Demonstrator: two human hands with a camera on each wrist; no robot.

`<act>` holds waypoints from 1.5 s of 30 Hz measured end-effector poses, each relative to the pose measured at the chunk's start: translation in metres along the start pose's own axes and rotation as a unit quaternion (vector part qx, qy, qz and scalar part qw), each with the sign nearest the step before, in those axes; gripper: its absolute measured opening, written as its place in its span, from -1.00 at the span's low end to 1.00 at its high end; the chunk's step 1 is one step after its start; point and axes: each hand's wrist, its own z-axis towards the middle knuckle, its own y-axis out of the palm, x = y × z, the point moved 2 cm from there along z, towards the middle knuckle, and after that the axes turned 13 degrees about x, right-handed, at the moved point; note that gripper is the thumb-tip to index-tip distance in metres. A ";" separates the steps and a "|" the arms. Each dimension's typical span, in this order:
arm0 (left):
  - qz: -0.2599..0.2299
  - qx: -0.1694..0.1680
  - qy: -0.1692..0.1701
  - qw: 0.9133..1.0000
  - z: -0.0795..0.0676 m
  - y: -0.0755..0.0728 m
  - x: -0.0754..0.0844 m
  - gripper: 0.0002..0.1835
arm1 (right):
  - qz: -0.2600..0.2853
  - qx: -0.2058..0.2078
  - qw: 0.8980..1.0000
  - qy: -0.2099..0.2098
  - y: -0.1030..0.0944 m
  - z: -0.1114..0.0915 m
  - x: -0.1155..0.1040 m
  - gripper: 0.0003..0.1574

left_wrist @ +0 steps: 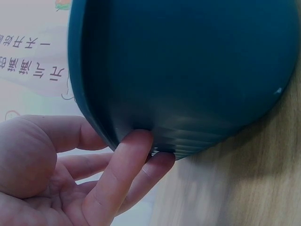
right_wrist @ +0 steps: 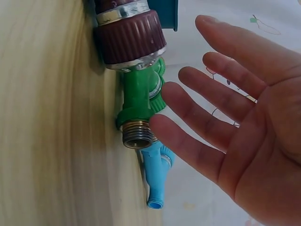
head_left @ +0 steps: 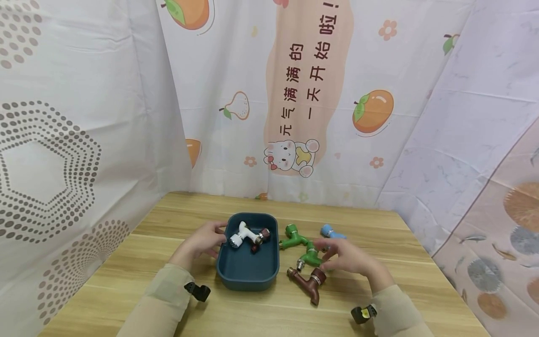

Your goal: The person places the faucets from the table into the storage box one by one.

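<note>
A dark teal plastic bin [head_left: 248,284] stands on the table with a white tap [head_left: 248,232] and a brown tap [head_left: 264,233] inside, near its far end. My left hand [head_left: 205,238] holds the bin's left wall; in the left wrist view fingers [left_wrist: 120,172] lie against the outer side while the thumb goes out of sight behind the rim. Beside the green taps [head_left: 310,255] is my right hand [head_left: 347,256], fingers spread and holding nothing. Whether its fingertips touch a green tap, I cannot tell. Just nearer lies another brown tap [head_left: 309,284].
A blue tap [head_left: 330,231] lies behind the right hand, partly covered by it. The wooden table [head_left: 252,313] meets a patterned curtain [head_left: 236,154] at the back, with more curtain on both sides.
</note>
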 end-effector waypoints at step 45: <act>0.003 0.006 -0.004 1.000 0.002 0.001 -0.002 -0.34 | 0.010 -0.092 0.995 -0.033 0.022 -0.005 -0.002 -0.45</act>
